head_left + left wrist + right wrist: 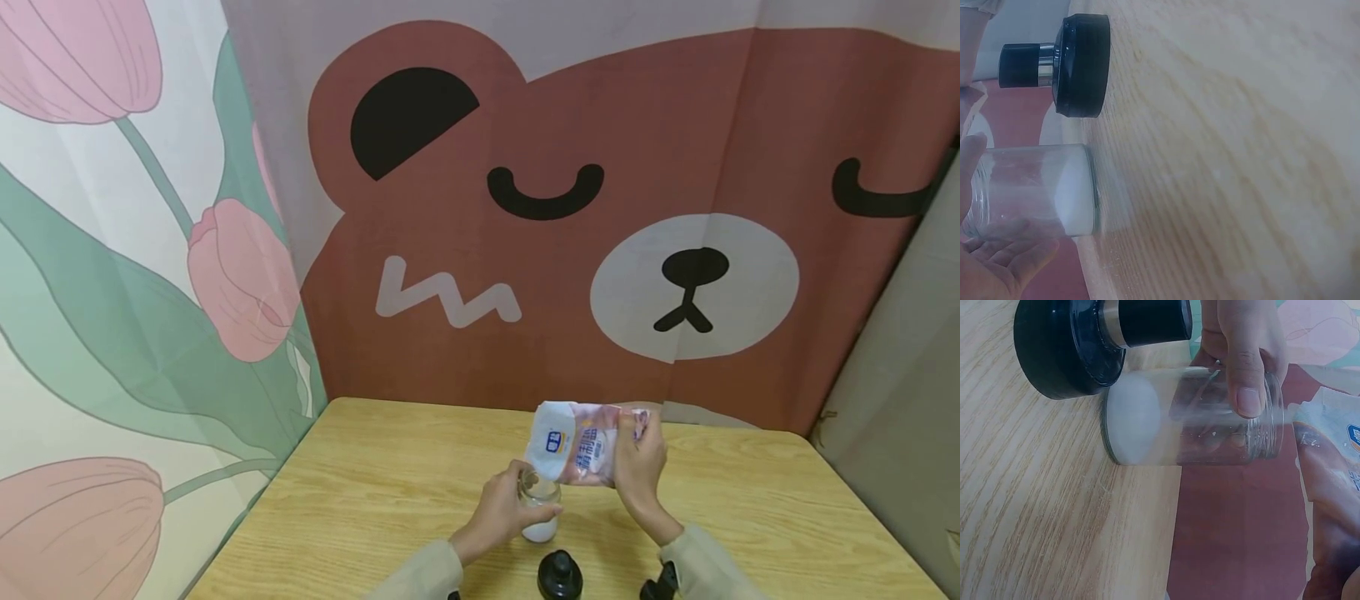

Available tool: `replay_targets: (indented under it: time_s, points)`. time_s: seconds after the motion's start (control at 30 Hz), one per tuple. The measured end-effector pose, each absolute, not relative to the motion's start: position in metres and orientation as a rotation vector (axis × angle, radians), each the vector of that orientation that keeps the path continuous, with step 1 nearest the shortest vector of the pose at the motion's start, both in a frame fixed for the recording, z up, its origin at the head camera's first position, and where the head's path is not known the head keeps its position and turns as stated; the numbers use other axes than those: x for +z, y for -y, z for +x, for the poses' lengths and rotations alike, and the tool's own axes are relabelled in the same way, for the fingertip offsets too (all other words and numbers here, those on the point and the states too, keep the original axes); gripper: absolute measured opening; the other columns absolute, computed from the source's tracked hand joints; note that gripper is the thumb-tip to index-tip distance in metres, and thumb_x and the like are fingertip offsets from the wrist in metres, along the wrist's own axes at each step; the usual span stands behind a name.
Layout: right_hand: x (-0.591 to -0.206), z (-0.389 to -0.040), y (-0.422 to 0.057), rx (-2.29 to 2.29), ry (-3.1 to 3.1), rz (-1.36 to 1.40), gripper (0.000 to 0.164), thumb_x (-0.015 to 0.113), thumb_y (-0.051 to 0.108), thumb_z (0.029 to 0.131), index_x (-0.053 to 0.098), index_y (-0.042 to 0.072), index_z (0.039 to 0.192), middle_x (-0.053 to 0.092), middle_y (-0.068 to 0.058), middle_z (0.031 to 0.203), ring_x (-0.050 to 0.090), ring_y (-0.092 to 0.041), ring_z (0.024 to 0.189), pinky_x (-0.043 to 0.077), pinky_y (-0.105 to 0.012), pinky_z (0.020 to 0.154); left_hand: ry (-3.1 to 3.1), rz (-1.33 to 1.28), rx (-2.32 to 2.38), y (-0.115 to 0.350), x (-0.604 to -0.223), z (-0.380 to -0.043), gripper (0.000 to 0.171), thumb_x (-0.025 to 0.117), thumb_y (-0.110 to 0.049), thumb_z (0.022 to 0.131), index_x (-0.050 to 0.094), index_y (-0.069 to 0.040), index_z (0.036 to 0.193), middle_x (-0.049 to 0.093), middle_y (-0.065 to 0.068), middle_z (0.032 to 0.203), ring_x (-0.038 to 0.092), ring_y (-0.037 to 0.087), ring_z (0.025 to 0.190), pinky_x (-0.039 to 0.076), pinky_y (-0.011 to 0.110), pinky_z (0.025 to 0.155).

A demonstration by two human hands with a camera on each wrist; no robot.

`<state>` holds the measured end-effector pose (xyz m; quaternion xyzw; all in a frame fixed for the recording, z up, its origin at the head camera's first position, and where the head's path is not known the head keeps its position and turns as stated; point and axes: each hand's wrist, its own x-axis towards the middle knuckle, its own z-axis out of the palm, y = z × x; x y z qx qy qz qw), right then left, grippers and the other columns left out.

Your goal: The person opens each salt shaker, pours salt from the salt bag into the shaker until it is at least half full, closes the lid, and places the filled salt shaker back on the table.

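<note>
My left hand [495,508] grips a clear glass jar [1019,187] near its threaded mouth, thumb on one side and fingers on the other. The jar stands upright on the table, with a layer of fine white grains [1134,419] at its bottom. My right hand [643,462] holds a pink-and-white printed plastic bag [581,446] by its right end. The bag is tilted, its left end low over the jar's mouth. In the right wrist view, a whitish streak shows between bag and mouth. A black lid [560,575] with a raised knob stands close to the jar.
The light wood-grain table [390,467] runs back to a hanging cloth [630,133] with a brown bear print. A tulip-print cloth [150,333] hangs on the left, and a pale cloth [907,375] on the right.
</note>
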<state>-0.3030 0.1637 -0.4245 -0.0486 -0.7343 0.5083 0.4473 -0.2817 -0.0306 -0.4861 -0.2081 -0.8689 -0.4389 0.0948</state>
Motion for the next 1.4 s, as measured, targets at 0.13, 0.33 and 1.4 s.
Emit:
replay_targets:
  time_s: [0.13,0.33,1.4]
  points:
    - [-0.4235,-0.3032,-0.1636,1.254,1.82,-0.125,0.02,0.048,0.027,0.09,0.047,0.008,0.082,0.043,-0.004,0.058,0.04,-0.018,0.052,0.03,-0.03,0.047,2.576,-0.618,-1.315,0.0307,-0.4857,-0.2814,0.061,0.072,-0.051,0.064,0.049,-0.01,0.103,0.06,0.004,0.094,0.051,0.004,0.071,0.042,0.019,0.056]
    - [-0.423,-0.303,-0.1633,1.271,1.819,-0.13,0.02,0.049,0.027,0.09,0.047,0.009,0.082,0.043,-0.003,0.06,0.041,-0.016,0.052,0.03,-0.029,0.046,2.586,-0.594,-1.327,0.0306,-0.4858,-0.2804,0.061,0.073,-0.049,0.064,0.049,-0.011,0.105,0.06,0.005,0.097,0.053,0.007,0.075,0.043,0.02,0.058]
    - [-0.4199,-0.3021,-0.1663,1.284,1.807,-0.134,0.018,0.048,0.027,0.09,0.048,0.01,0.083,0.044,-0.001,0.06,0.041,-0.015,0.05,0.031,-0.028,0.043,2.558,-0.62,-1.256,0.0248,-0.4868,-0.2821,0.06,0.073,-0.05,0.063,0.05,-0.01,0.102,0.062,0.005,0.093,0.055,0.008,0.077,0.044,0.019,0.06]
